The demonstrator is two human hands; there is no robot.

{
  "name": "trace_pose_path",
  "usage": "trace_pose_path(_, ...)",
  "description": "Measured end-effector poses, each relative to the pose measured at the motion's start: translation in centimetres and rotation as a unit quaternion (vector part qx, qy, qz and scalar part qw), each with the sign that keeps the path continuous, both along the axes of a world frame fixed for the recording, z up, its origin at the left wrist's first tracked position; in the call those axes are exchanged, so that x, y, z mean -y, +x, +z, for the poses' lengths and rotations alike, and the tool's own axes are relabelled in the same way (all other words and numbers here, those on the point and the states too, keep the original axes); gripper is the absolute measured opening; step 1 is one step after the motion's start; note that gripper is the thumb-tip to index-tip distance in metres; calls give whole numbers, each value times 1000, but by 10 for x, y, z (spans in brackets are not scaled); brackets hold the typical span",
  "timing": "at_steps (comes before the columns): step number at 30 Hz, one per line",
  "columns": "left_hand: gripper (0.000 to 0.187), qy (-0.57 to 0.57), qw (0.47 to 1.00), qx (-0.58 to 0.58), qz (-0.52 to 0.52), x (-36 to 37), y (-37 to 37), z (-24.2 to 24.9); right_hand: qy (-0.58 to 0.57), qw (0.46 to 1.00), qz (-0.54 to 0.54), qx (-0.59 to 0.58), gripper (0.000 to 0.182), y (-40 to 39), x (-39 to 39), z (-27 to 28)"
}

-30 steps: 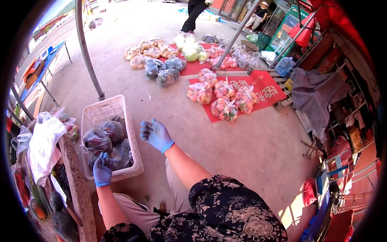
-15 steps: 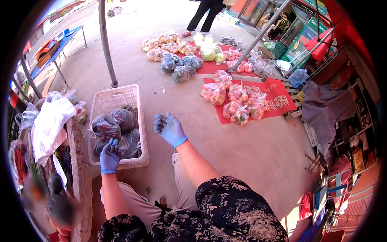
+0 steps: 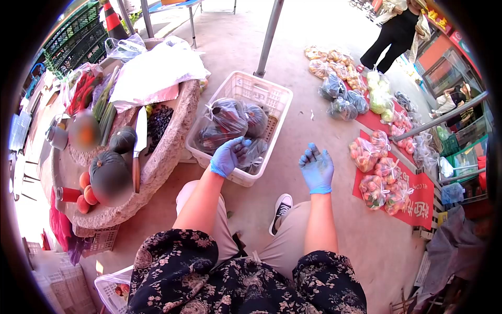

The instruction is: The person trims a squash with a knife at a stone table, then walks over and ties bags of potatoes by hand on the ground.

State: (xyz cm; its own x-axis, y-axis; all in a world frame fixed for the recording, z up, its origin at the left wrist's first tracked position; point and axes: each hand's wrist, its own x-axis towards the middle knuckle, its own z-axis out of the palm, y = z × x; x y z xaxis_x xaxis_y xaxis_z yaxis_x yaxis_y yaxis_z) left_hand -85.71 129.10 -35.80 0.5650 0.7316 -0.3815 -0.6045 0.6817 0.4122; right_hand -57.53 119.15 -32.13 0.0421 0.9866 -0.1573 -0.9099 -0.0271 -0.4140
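My left hand (image 3: 229, 157), in a blue glove, is over the near side of a white plastic crate (image 3: 284, 94). Its fingers are loosely bent, with nothing visible in them. Beside its fingertips lie dark-looking plastic bags of produce (image 3: 229, 116) inside the crate. My right hand (image 3: 317, 170), gloved in blue too, hovers over the bare pavement right of the crate. Its fingers are apart and the hand holds nothing.
To the left stands a stone table (image 3: 172, 149) bearing a knife (image 3: 140, 131), dark pumpkins (image 3: 123, 140), grapes and tomatoes. A metal pole (image 3: 271, 36) rises behind the crate. Bagged apples (image 3: 374, 152) lie on a red mat (image 3: 418, 183) at right. A person (image 3: 395, 31) stands beyond.
My view has swung left, so the stone table and crate appear farther right. My left hand stays at the crate's near side; my right hand remains empty, now with fingers pointing up the view.
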Motion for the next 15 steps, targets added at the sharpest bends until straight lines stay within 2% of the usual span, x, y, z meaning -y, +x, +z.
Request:
trace_pose_path(5,18,-8,1000,6,-19,-4,1,-9,12,1000,3,12,39,-2,1,0)
trace_pose_path(11,18,-5,1000,-9,11,3,1,0,-1,1000,-5,-2,37,-8,-4,-3)
trace_pose_path(15,19,-7,1000,-1,27,5,2,-7,-99,995,20,13,35,-29,-18,-19)
